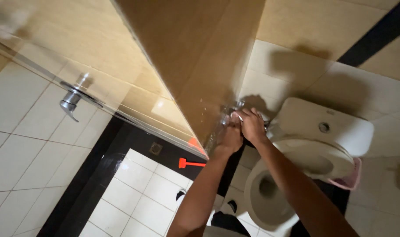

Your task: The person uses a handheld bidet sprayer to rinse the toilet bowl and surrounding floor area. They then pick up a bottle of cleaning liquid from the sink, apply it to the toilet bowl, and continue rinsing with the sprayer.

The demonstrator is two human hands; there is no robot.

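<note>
While both arms reach forward past the edge of a brown partition wall [195, 57], the two hands meet low against its end, just above the toilet. The left hand [231, 138] is curled closed with its knuckles toward the camera, pressed to the wet, shiny lower part of the wall; what its fingers enclose cannot be told. The right hand [251, 124] sits just above and against it, fingers bent shut around a small white cloth [237, 116], of which only a corner shows at the fingertips. Behind the hands a bit of chrome fitting [239, 104] glints, mostly hidden.

To the right stands a white toilet [270, 197] with its seat and lid raised against the cistern [327, 123], and a pink bin [351, 177] peeks out beside it. On the left a clear glass shower door [99, 87] carries a chrome lever handle [70, 104]. Beyond the glass, an orange tool [191, 164] lies on the black tile border near a square floor drain [155, 148]
</note>
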